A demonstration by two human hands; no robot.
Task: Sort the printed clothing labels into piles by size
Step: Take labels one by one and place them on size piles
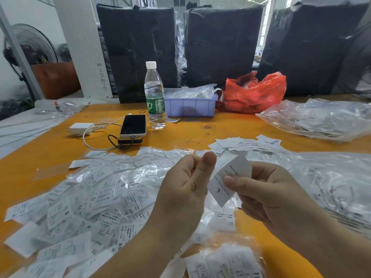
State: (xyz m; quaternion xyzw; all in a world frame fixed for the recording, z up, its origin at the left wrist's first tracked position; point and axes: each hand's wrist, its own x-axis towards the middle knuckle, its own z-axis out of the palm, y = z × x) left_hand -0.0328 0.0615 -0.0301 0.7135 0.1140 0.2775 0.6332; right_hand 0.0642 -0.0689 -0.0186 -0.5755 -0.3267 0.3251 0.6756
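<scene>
**One L-size label held up over the unsorted heap**

The right hand [267,189] pinches one white printed paper label [226,181] between thumb and fingers, tilted, with a letter "L" readable near its lower end. The left hand [184,189] is raised just beside it, fingers loosely curled and thumb up, holding nothing; whether its thumb touches the label's edge cannot be told.

Below both hands, on the orange table [192,129], lies one large loose heap of white labels mixed with crinkled clear plastic [96,197]; XS, S, M and L marks show on them, too many to count. One smaller pile of labels [245,145] sits farther back on the right.

Also on the table: one clear water bottle with a white cap [155,95], one black smartphone [133,125] lying on a power bank, one white charger block [81,128], one lilac plastic tray [190,106] and one red plastic bag [253,93]. Three black wrapped bales [136,47] stand behind.
</scene>
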